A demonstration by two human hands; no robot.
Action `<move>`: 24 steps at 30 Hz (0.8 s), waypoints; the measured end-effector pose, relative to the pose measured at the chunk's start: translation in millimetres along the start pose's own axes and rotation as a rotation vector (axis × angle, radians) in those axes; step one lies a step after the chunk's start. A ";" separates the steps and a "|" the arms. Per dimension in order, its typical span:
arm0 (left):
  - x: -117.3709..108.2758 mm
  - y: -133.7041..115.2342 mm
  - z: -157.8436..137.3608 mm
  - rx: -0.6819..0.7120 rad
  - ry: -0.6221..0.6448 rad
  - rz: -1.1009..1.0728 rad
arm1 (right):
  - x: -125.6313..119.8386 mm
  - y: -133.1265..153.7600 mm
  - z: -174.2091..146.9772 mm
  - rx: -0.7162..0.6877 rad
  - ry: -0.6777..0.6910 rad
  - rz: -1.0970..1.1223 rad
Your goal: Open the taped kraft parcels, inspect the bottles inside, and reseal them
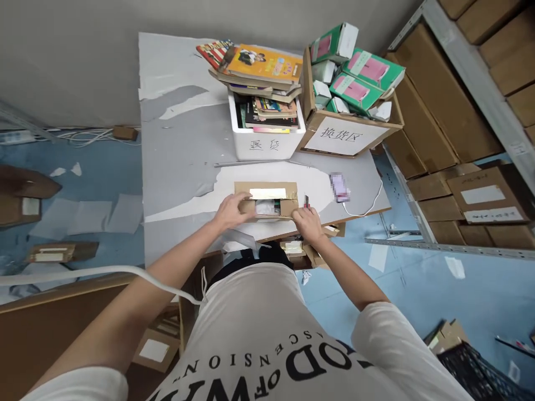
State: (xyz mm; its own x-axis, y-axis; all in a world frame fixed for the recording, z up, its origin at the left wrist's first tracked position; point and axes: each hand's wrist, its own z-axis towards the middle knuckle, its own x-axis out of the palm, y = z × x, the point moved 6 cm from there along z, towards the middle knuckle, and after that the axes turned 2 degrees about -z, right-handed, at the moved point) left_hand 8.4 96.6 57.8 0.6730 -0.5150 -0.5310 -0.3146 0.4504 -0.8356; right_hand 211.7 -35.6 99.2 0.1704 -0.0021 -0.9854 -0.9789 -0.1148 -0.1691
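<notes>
A small cardboard box [267,192] lies on the grey table [179,167] near its front edge, with its flaps partly open and white contents showing inside. My left hand [232,210] grips the box's left near flap. My right hand [307,221] rests on the box's right near corner and holds a small dark tool [306,201], possibly a cutter.
A white bin [267,142] piled with books stands behind the box. A cardboard crate [346,133] of green boxes sits to its right. A phone [339,186] with a white cable lies at the right. Shelves of cartons stand far right. Paper and cartons litter the blue floor.
</notes>
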 end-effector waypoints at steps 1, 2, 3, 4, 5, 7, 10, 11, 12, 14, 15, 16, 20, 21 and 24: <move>-3.1 1.3 -2.8 -0.022 0.044 -0.061 | 3.3 2.8 -6.2 -0.030 -0.013 0.012; -4.8 2.4 -6.1 -0.038 0.083 -0.104 | 7.1 5.6 -12.1 -0.066 -0.012 0.032; -5.6 3.2 -9.5 -0.050 0.112 -0.125 | 10.8 7.9 -17.5 -0.097 0.001 0.056; -5.8 3.4 -12.5 -0.056 0.130 -0.123 | 14.0 9.6 -22.5 -0.119 0.025 0.080; -5.8 2.8 -14.7 -0.052 0.135 -0.090 | 16.2 10.7 -26.9 -0.136 0.057 0.105; -6.0 -2.2 -16.2 -0.011 0.106 0.058 | 15.1 12.0 -33.3 -0.166 0.120 0.167; 1.4 -18.2 -11.6 0.135 0.120 0.334 | 1.6 12.6 -29.7 -0.215 0.210 0.287; 7.5 -24.0 -8.6 0.194 0.168 0.389 | -3.4 12.3 -22.9 -0.214 0.249 0.322; 14.9 -29.4 -5.3 0.250 0.235 0.421 | -7.7 12.3 -13.2 -0.205 0.293 0.345; 30.2 -38.5 2.3 0.338 0.380 0.468 | -13.5 14.8 13.3 -0.194 0.373 0.348; 36.9 -42.2 6.5 0.369 0.440 0.500 | -15.1 18.8 28.5 -0.212 0.401 0.325; 42.9 -45.2 10.7 0.388 0.492 0.542 | -15.4 24.0 43.6 -0.238 0.427 0.293; 58.8 -51.9 23.1 0.332 0.622 0.736 | -3.9 42.0 84.1 -0.193 0.575 0.112; 60.4 -53.3 24.5 0.300 0.618 0.768 | -2.6 45.8 87.7 -0.168 0.577 0.086; 54.6 -54.6 27.7 0.176 0.454 0.851 | -6.8 53.2 86.2 -0.133 0.483 0.049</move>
State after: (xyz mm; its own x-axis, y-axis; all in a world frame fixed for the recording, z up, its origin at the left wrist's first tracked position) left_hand 80.9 64.1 78.3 -0.0654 -0.1830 -0.9809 -0.4464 0.8846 -0.1353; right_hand 148.8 43.9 95.0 0.1877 -0.4662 -0.8645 -0.9696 -0.2284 -0.0873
